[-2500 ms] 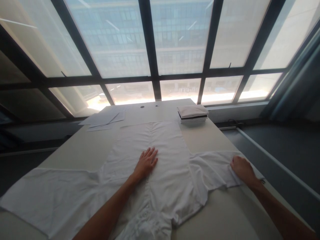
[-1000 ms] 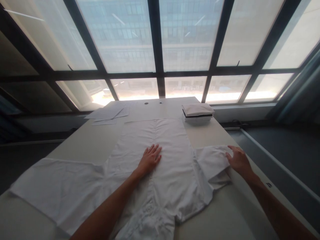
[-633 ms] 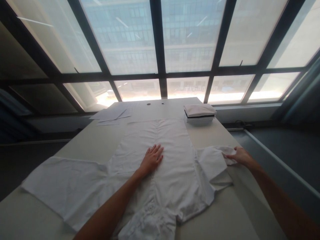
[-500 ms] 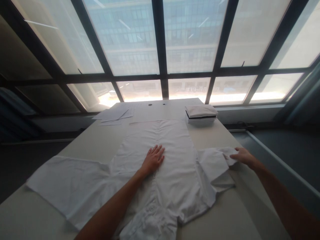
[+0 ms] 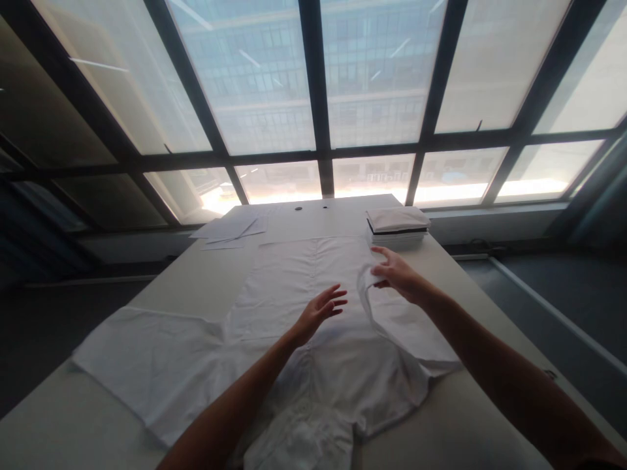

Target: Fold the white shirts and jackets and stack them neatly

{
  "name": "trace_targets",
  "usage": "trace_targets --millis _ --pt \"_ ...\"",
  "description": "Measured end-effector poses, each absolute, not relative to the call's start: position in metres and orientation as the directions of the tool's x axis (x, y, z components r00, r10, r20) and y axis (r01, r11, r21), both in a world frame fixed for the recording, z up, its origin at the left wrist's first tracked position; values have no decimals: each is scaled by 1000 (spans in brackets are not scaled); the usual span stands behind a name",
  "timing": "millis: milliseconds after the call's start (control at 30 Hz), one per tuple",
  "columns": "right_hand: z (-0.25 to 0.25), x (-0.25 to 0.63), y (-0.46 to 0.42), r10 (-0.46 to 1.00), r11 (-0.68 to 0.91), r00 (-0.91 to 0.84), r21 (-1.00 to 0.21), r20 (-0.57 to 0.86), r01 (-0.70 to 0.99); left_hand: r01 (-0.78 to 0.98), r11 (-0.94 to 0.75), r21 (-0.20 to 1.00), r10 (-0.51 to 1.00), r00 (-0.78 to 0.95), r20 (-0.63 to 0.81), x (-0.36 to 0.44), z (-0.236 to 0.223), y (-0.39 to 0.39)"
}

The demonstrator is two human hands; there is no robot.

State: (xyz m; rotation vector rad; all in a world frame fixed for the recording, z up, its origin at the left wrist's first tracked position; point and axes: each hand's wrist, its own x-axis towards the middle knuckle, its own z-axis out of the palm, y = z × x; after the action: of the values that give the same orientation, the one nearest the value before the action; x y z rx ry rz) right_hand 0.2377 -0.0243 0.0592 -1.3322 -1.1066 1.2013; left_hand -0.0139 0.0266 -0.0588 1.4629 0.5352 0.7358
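White shirt (image 5: pixel 279 287): being spread over the middle of the white table (image 5: pixel 470 424), straight edge being pointed at the windows (image 5: pixel 269 78), near end being left pretty bunched up, wrinkles being shown along the center line
Right sleeve (image 5: pixel 416 326): being held folded inward, its edge being curled up off the shirt body
Right hand (image 5: pixel 399 277): sleeve edge being pinched between thumb and fingers, index being stuck out toward the far end
Left hand (image 5: pixel 321 313): being held over the shirt front, fingers being spread loosely, nothing being gripped; whether any cloth is being touched can't really be told
Left sleeve (image 5: pixel 147 352): being laid out flat-ish toward the left table edge
Folded stack (image 5: pixel 398 225): being parked at the far right of the table, a pale pinkish piece being set on top with a black layer being sandwiched below
Paper sheets (image 5: pixel 232 228): being scattered, overlapping, at the far left of the table
Background: a building being seen through those dark-framed windows, blue-gray curtains (image 5: pixel 595 196) being hung at both sides
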Motion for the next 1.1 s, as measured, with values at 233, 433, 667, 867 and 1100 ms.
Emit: trace_targets --millis 233,433,667,867,1100 --pt "18 170 -9 938 -249 -258 -968 -232 -35 -213 213 954 806 590 -48 -17 -64 18" --pt "0 243 -3 990 -137 22 -970 -136 203 -153 288 945 906 363 -217 -13 -74 23" --pt "-17 323 5 985 118 54 -859 167 499 -259 180 949 945 313 -93 -43 -17 57" --pt "-42 324 22 985 171 -86 -859 148 483 -399 144 906 976 210 -63 -95 24 120" --pt "-69 298 29 977 163 -198 -888 84 430 -238 157 958 981 -78 -180 -152 4 170"
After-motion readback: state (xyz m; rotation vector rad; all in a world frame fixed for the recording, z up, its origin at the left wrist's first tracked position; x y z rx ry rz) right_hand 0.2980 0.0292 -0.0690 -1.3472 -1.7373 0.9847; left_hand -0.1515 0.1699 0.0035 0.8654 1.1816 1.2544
